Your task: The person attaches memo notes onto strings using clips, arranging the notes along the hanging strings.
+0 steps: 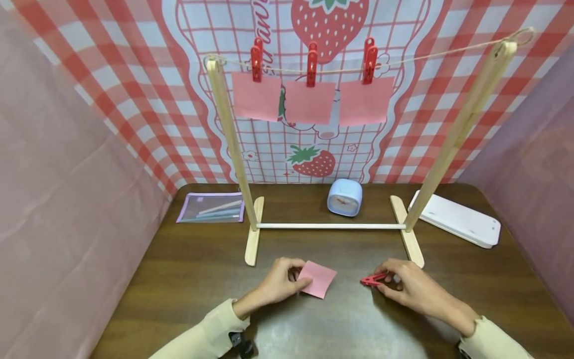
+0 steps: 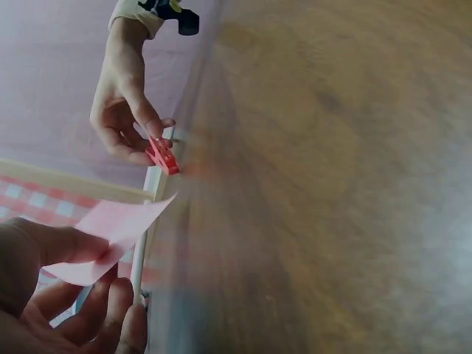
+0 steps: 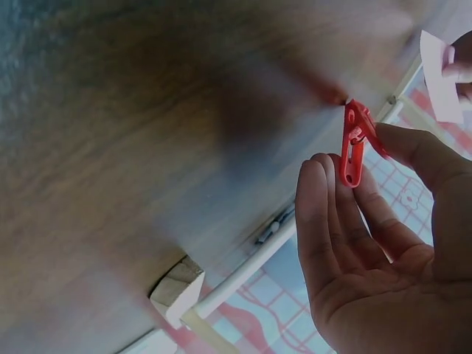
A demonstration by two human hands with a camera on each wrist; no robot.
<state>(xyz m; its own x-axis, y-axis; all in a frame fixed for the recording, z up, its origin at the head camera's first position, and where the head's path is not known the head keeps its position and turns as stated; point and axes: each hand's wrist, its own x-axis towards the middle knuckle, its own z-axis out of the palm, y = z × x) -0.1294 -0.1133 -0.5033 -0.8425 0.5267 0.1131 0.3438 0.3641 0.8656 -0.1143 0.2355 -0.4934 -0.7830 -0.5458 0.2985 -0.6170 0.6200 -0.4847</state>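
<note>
My left hand (image 1: 279, 283) pinches a square pink paper note (image 1: 319, 280) by its left edge, thumb on top, above the table. To the right, my right hand (image 1: 414, 286) holds a red clothespin (image 1: 373, 279) by its handles between thumb and fingers, its nose pointing left toward the note. Note and clothespin are apart. In the right wrist view the clothespin (image 3: 354, 144) sits between thumb and fingertips. Behind the hands, three pink notes, the middle one (image 1: 310, 102) among them, hang from a string (image 1: 287, 70), each under its own red clothespin (image 1: 312, 65).
A wooden stand with a left post (image 1: 230, 134), a right post (image 1: 462, 129) and a white crossbar (image 1: 332, 226) carries the string. Behind it is a blue clock (image 1: 345, 197). A mesh pouch (image 1: 211, 207) lies left, a white case (image 1: 457, 218) right, on the brown table (image 1: 179, 289).
</note>
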